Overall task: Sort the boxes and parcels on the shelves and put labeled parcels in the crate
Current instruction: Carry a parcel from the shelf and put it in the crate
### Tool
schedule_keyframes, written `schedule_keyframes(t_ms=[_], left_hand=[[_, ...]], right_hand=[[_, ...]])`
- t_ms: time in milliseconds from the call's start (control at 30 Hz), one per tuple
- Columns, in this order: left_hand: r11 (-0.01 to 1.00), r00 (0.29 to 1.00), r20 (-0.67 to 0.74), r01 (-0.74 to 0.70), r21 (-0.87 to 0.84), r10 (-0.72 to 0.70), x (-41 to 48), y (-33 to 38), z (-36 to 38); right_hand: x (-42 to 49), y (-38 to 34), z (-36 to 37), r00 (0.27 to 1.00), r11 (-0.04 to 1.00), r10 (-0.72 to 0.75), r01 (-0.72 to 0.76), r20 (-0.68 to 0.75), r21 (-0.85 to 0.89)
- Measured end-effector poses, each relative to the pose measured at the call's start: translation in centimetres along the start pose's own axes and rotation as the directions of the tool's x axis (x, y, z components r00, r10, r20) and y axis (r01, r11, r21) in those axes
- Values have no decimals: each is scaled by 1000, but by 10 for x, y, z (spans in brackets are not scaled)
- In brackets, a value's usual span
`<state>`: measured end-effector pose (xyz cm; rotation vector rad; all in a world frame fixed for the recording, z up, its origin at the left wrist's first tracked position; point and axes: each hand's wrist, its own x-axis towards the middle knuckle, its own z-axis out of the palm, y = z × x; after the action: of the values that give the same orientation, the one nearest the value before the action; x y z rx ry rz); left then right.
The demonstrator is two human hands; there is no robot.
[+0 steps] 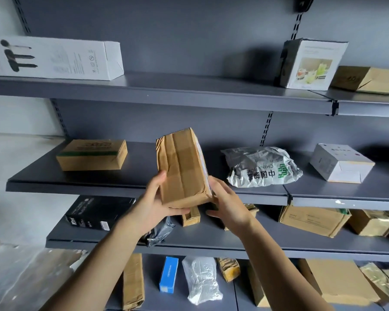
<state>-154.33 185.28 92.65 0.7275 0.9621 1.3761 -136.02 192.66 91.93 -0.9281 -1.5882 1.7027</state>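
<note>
I hold a taped brown cardboard parcel [182,167] upright in front of the middle shelf [76,186]. My left hand [154,206] grips its lower left edge and bottom, thumb on the front face. My right hand [226,206] supports its lower right corner; its fingertips are hidden behind the box. A strip of a pale label shows along the parcel's right side. A grey China Post poly bag [262,166] lies on the same shelf to the right. No crate is in view.
On the middle shelf sit a brown box [92,154] at left and a white box [340,162] at right. The top shelf [166,95] holds a long white box [54,57] and a white carton [312,63]. Lower shelves carry several boxes and bags.
</note>
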Motion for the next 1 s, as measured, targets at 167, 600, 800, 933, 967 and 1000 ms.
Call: schedule_keyframes(t_ms=[167, 600, 800, 933, 967, 1000], left_hand=[[988, 996, 48, 84, -128, -79, -1, 13, -28], [974, 941, -337, 84, 210, -8, 28, 34, -50], [873, 996, 36, -84, 481, 75, 14, 27, -41], [880, 993, 69, -119, 460, 99, 16, 25, -39], [879, 993, 76, -119, 462, 94, 16, 24, -39], [876, 992, 85, -123, 467, 94, 16, 22, -39]], right_hand=[[11, 1, 27, 998, 973, 49, -55, 35, 226], [36, 6, 36, 992, 949, -33, 69, -121, 308], [24, 5, 25, 977, 973, -97, 134, -192, 186], [20, -1, 21, 966, 985, -126, 150, -227, 91], [18, -2, 22, 964, 986, -137, 155, -230, 64], [17, -2, 24, 962, 986, -149, 163, -228, 44]])
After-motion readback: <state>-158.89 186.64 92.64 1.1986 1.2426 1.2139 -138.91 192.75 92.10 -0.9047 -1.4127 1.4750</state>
